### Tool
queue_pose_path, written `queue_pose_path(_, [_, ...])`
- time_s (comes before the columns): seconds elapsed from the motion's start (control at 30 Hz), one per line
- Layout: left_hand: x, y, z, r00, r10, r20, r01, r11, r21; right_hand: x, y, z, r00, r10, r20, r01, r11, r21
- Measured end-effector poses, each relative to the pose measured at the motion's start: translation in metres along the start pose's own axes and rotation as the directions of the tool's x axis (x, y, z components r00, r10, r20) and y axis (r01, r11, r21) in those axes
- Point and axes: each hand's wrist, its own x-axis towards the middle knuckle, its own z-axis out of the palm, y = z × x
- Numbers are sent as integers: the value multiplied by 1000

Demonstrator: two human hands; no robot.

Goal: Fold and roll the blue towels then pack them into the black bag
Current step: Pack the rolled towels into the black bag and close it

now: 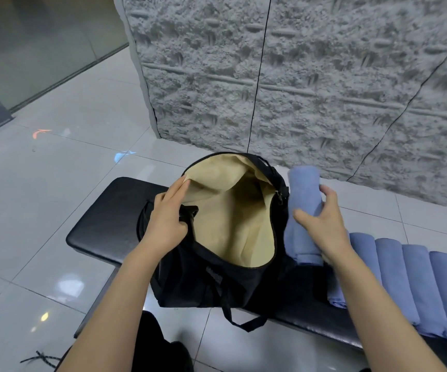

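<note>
Blue towel roll [302, 189], gripped by the right hand [324, 226], beside one open black bag [190, 277].
Left hand [167, 218] presses its rim, fingers straight; at least five more rolls [415, 285] line one bench [104, 226].

One bag [190, 277] sat on one surface [104, 226]. Seven blue rolls showed: one held towel [301, 194] in the right grip [321, 229], and six in a row of towels [415, 277], the nearest partly hidden under an arm and the last cut by the frame's edge. There were two grips, counting the left grip [163, 218].
</note>
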Motion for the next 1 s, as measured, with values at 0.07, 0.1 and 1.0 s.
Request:
queue_pose_path(0.07, [-1, 1, 0, 1000, -2, 7, 2, 1000, -4, -4, -37, 8, 991, -87, 102, 61, 971, 231])
queue_pose_path(0.1, [-1, 1, -1, 1000, -11, 9, 11, 1000, -10, -5, -53, 16, 980, -115, 161, 52, 936, 349])
queue_pose_path(1.0, [11, -3, -8, 993, -65, 101, 61, 997, 45, 7, 0, 206, 774, 283, 566, 150, 787, -598])
